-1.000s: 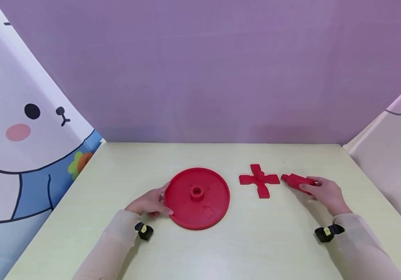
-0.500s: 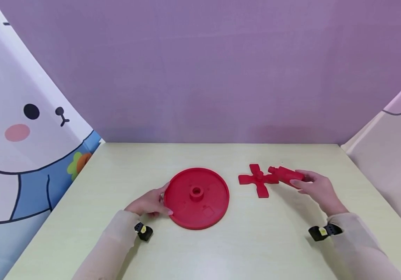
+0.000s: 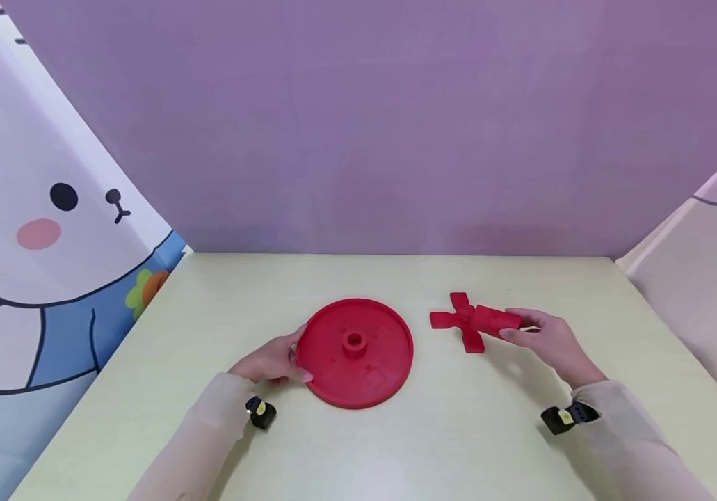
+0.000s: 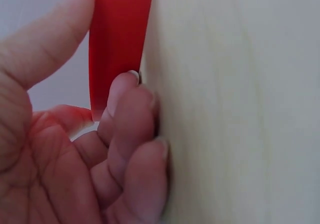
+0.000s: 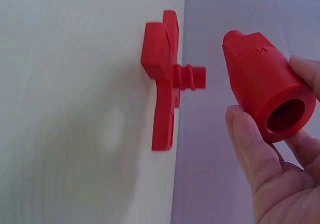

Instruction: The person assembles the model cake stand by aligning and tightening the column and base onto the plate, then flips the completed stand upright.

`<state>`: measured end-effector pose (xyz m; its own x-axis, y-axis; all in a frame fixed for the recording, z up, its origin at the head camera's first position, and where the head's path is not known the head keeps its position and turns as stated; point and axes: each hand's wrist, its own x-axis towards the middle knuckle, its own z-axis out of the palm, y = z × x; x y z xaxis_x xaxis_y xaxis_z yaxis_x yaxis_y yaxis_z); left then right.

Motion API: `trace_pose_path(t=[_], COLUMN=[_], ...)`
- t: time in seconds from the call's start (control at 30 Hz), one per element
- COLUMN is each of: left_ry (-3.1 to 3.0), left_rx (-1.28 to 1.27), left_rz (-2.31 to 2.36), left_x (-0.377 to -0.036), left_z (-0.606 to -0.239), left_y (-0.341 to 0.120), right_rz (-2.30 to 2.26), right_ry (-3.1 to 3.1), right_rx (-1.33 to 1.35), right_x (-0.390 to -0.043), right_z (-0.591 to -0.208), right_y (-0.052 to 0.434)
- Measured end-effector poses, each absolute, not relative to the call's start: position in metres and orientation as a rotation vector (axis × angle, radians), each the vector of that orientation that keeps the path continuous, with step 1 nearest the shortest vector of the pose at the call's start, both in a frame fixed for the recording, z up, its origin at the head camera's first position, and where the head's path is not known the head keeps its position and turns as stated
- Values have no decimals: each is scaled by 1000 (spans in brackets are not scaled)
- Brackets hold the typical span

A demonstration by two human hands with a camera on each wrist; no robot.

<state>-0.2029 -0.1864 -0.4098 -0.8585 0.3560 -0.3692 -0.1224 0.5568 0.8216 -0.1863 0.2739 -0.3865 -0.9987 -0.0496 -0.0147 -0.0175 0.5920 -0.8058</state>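
Note:
A red disc point(image 3: 386, 362) with a raised rim and a hollow central hub lies flat on the table. My left hand point(image 3: 270, 358) grips its left edge, and the left wrist view shows the thumb and curled fingers against the disc's side wall point(image 4: 120, 39). To the right lies a red four-armed cross point(image 3: 443, 320) with a ridged peg point(image 5: 192, 77) standing up. My right hand point(image 3: 552, 344) pinches a red hollow cylinder point(image 5: 265, 79) marked 34, its narrow tip turned away from the palm. In the right wrist view the cylinder is raised off the table, apart from the peg.
The pale wooden table point(image 3: 421, 438) ends at a purple cloth point(image 3: 396, 139) at the back. A cartoon-printed cloth point(image 3: 83, 243) hangs on the left, and a light cloth point(image 3: 709, 278) on the right.
My right hand has lifted the cylinder from the table and carried it left until it overlaps the cross in the head view. The left hand and disc have stayed in place.

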Motion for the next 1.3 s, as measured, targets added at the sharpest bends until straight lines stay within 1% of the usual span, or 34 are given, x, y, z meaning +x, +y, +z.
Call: trace_pose_path(t=[0.8,1.07,1.3], left_ry=[2311,2319,2328], left_rx=[141,115,116], left_rz=[1216,1208,1212], left_x=[-202,-204,-202], left_z=[-408,-408,-411], left_y=[-187,-188,-183], right_rz=[-1435,-1391,-1437], right_ry=[2682,2712,2680], right_rx=[-202,-234,-326], right_x=[-196,-196,-194], right_z=[-398,-396,-397], right_y=[219,202,192])
